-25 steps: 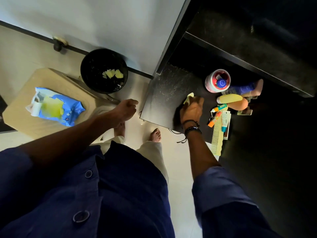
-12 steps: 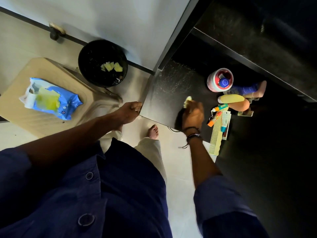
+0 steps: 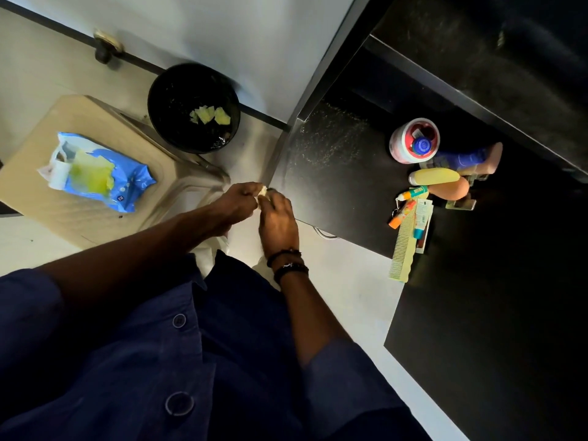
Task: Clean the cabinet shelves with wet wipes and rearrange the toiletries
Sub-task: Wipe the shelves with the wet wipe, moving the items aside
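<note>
Pale floor point(image 3: 350, 281) runs from below the person's dark blue shirt out to the wall, open in a strip between a tan stool point(image 3: 79, 224) on the left and the black cabinet on the right. A tall dark panel point(image 3: 493, 313) closes off the near right side. The lower shelf point(image 3: 334, 186) shows its front edge slanting across the floor, and its left corner lies right at the hands. The shelf's left part is bare, speckled with pale dust toward the back.

On the stool lies a blue pack of wipes point(image 3: 105, 176), a yellowish sheet showing at its opening. Beyond the stool, against the wall, stands a round black bin point(image 3: 194, 108) with used wipes point(image 3: 210, 115) inside. Toiletries crowd the shelf's right end: a green comb point(image 3: 402, 249) sticking out past the front edge, small tubes point(image 3: 421, 218) beside it, then a yellow bottle point(image 3: 434, 176) and an orange bottle point(image 3: 451, 190) lying down, and a red-and-white tub point(image 3: 413, 140) farthest back. An upper shelf point(image 3: 477, 74) overhangs them.

Both arms reach forward and meet at the shelf corner. The left hand point(image 3: 235, 202) and the right hand point(image 3: 276, 221), fingers curled, pinch a small crumpled wet wipe point(image 3: 262, 191) between them, just off the shelf's edge. Dark bracelets ring the right wrist.
</note>
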Motion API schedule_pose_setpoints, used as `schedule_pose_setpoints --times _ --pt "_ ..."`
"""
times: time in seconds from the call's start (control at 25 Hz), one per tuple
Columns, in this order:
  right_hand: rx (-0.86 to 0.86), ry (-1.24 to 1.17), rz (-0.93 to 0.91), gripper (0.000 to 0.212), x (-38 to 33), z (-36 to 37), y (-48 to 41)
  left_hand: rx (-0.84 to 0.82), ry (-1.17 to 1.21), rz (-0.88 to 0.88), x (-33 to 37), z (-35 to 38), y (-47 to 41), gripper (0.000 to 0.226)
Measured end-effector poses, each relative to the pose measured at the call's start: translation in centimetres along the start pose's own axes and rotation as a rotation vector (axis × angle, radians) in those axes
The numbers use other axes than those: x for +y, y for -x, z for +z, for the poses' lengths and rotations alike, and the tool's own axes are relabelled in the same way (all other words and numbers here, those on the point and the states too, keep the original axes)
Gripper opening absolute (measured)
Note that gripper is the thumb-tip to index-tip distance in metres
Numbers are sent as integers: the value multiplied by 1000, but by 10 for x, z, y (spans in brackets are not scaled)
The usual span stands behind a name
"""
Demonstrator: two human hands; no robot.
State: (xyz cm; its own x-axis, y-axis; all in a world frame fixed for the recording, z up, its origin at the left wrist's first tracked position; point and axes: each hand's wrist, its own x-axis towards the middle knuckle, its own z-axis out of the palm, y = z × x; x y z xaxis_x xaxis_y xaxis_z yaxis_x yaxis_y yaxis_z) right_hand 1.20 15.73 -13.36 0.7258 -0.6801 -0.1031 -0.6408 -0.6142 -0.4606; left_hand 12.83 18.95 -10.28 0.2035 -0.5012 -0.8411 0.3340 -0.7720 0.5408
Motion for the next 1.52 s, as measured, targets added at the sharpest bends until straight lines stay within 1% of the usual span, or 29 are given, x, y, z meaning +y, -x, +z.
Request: schedule_pose_setpoints --times 0.08,0.2,0.24,0.28,0.32,0.36,0.4,0.44,0.48,0.52,0.56,0.6,0.68,0.76,0.84,0.88,0.92,0.96,1.04,1.08,1.12,1.16,1.24,1.28,1.32,1.36,1.44,1.48,1.52 --pt "49 -23 144 26 31 -20 2 -8 27 -6 1 2 3 37" --pt "247 -61 566 16 98 -67 14 -24 47 13 1 5 6 45" --pt "293 -55 697 19 111 -75 15 -20 42 16 0 5 6 47" --pt "329 -42 769 23 115 -74 12 -10 39 18 -1 5 6 49" --pt "335 -61 782 26 108 -69 6 -6 46 20 -1 7 6 48" --pt "321 -108 732 25 94 -59 -1 -11 56 22 -2 7 6 44" --pt "287 -154 641 22 75 -45 -9 -9 54 24 -2 6 7 39" --pt "247 -177 512 18 51 -31 -13 -2 58 24 -3 5 5 34" --pt "184 -146 379 18 25 -18 -15 -1 77 17 -5 3 3 30" --pt "112 -96 274 23 3 -7 -12 -6 95 14 -8 1 1 27" --pt "44 -58 217 26 -9 0 -10 -8 100 15 -9 -1 1 28" --pt "12 -46 195 26 -10 2 -9 -1 91 15 -10 -2 0 29" --pt "91 -59 231 23 16 -14 -8 18 79 24 -14 -3 0 32" --pt "139 -94 437 19 63 -44 3 18 93 47 -14 -1 -1 35" --pt "246 -37 689 23 106 -73 15 32 115 30 -12 2 0 29" --pt "286 -6 779 26 117 -81 18 45 112 18 -10 4 -2 26" --pt "298 19 809 25 122 -86 17 55 101 8 -9 6 -3 28" --pt "258 50 771 23 122 -85 14 66 89 7 -8 8 -4 30" --pt "147 86 657 32 122 -77 6 76 66 27 -9 11 -5 24" --pt "126 96 631 37 124 -75 -5 85 54 45 -10 11 -4 24" --pt "135 97 629 40 130 -78 -17 106 38 53 -11 10 -3 30" --pt "154 78 658 39 138 -83 -31 124 36 56 -12 9 -2 35" --pt "187 30 782 36 154 -98 -60 115 18 91 -16 7 -2 37" --pt "176 27 846 37 160 -103 -71 94 -7 104 -19 5 -3 37" --pt "139 61 852 41 158 -104 -77 76 -21 109 -22 2 -2 37" --pt "89 106 795 46 148 -101 -75 67 -26 113 -24 1 -2 36" --pt "27 94 595 57 127 -87 -51 67 4 110 -23 1 -3 32" --pt "30 75 532 61 120 -81 -34 73 23 111 -20 2 -3 32" --pt "70 62 529 63 120 -78 -19 90 30 109 -18 4 -4 32"
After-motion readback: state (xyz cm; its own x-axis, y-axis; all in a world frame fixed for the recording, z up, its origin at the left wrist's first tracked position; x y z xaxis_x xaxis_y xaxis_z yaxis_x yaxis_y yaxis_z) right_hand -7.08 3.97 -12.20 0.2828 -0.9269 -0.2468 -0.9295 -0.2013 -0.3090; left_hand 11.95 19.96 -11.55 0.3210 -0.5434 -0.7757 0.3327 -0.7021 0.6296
